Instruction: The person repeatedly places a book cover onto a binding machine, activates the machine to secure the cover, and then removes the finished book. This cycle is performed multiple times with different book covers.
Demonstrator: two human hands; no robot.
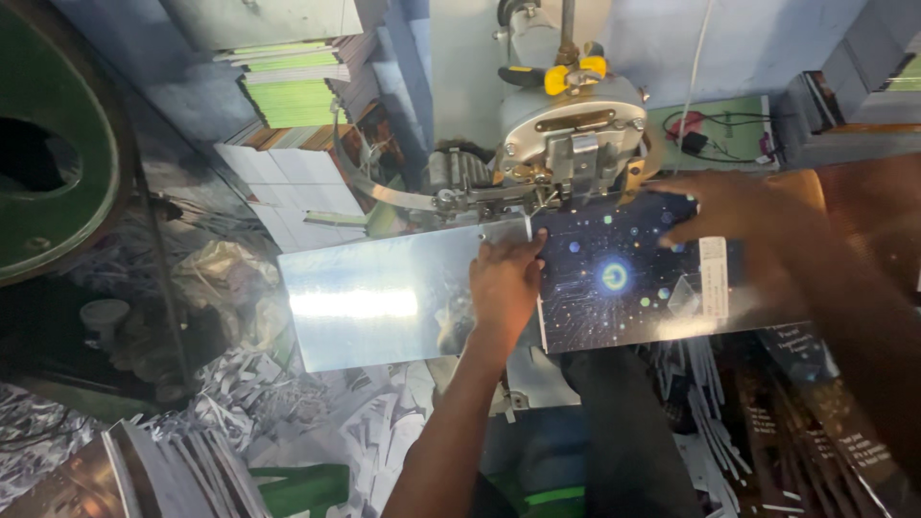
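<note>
At twelve o'clock stands the stitching machine (566,134), its head hanging over the middle of the work. Below it, from nine to three o'clock, lies the booklet (624,278), opened flat on a shiny metal plate (365,297), with its dark starry cover up and its fold under the head. It looks light, thin and bendy, with a glossy face that may slide, so flat palms near the fold probably hold it better than a pinch at a corner. The right hand (739,206) lies spread on the cover at two o'clock, pressing, not gripping. The left hand (504,288) rests at centre on the cover's left edge, fingers flat. Open room lies at nine o'clock over the plate; paper scraps (221,412) crowd seven o'clock, and stacked sheets (288,86) sit at eleven.
</note>
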